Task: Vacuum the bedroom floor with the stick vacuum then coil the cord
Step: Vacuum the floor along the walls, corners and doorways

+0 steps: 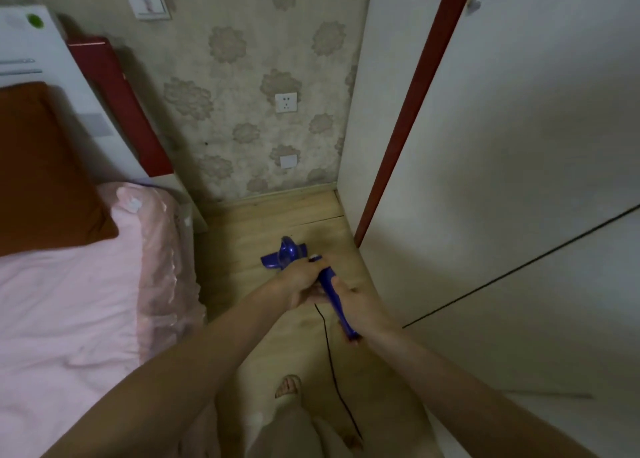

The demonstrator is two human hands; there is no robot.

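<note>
The vacuum (292,255) is stood on the floor (263,222) between bed (69,284) and wardrobe (502,180); its handle is gripped by the left hand (301,282) high and the right hand (353,301) low, presumably for steering; the cord (329,353) is left trailing, uncoiled.

stick vacuum (292,255): glossy blue plastic
floor (273,215): smooth pale wood
bedspread (69,301): pink cloth
wallpaper (242,76): matt, embossed flowers

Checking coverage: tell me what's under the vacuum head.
The vacuum head sits on bare wooden floor. The left hand covers its near part; floor beneath is hidden.
</note>
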